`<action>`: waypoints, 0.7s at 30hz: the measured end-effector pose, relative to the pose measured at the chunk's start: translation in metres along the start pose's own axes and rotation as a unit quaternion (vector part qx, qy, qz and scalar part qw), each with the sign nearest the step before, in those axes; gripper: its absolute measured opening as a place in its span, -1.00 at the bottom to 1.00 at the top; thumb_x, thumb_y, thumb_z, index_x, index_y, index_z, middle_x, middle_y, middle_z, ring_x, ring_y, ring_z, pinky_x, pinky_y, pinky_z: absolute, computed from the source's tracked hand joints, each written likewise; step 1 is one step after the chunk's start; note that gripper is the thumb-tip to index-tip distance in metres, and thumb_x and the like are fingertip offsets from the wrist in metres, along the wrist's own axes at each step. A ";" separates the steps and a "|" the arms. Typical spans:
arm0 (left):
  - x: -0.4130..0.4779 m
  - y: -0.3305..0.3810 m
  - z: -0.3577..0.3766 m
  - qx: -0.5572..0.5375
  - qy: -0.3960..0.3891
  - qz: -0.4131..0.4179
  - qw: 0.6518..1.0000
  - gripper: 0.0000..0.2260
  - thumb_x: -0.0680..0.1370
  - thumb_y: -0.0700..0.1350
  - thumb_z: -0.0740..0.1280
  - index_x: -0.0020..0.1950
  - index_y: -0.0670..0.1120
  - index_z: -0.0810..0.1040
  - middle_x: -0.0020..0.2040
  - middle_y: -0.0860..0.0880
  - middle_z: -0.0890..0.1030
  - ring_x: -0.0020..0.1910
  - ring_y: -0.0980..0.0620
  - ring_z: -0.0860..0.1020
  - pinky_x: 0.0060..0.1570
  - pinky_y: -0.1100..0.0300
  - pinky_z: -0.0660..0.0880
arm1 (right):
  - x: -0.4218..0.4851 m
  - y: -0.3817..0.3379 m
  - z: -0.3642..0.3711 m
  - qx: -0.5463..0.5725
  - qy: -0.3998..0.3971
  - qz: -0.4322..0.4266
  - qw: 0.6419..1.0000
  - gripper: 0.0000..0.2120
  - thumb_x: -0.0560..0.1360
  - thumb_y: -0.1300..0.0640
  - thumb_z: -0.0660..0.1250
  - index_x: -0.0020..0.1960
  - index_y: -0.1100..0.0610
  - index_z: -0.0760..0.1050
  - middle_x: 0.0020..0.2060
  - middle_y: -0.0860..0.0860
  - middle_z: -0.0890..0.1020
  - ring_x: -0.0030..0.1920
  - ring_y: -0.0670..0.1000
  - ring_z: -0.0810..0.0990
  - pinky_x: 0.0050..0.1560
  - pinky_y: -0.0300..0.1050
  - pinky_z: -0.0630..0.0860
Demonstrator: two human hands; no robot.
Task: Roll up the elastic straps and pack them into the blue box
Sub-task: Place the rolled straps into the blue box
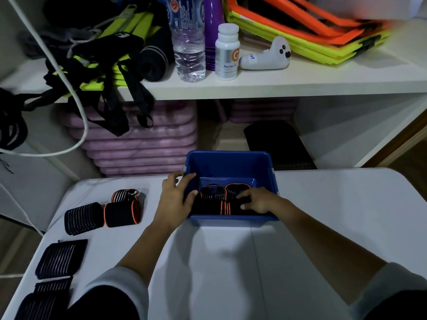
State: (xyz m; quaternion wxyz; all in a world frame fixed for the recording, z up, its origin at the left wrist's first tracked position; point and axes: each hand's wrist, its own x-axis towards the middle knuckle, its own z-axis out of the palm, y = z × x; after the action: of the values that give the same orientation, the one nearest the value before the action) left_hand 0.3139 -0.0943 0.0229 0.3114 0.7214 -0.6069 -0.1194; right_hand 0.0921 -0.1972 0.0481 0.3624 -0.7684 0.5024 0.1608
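Note:
The blue box stands at the far edge of the white table. Several rolled black straps with orange edges lie packed inside it. My left hand grips the box's left wall, thumb inside and fingers over the rim. My right hand reaches into the box and holds a rolled strap between thumb and fingers at the near right. On the table to the left lie more rolls: a striped one, an orange-edged one and a smaller one. Nearer lie further striped straps.
A white shelf behind the table carries a water bottle, a pill bottle, a white controller, and orange and yellow frames. Black harness straps hang off its edge. Pink mats are stacked below.

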 end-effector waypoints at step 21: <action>-0.202 -0.173 -0.157 0.015 0.182 -0.241 0.953 -0.72 0.48 -0.27 0.35 0.15 -0.04 0.59 0.04 -0.06 0.54 0.08 -0.12 0.48 0.08 0.03 0.45 | -0.029 -0.269 0.225 0.144 -0.014 -0.127 0.981 -0.61 0.53 -0.07 0.28 0.25 0.14 0.43 0.17 0.12 0.56 0.17 0.11 0.53 0.15 -0.12 0.44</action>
State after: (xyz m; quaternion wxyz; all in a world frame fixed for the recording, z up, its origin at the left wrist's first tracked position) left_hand 0.4914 0.1574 0.0004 0.3677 0.8602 -0.3502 -0.0481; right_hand 0.3447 0.0463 0.0178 0.4934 -0.7635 0.4136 0.0502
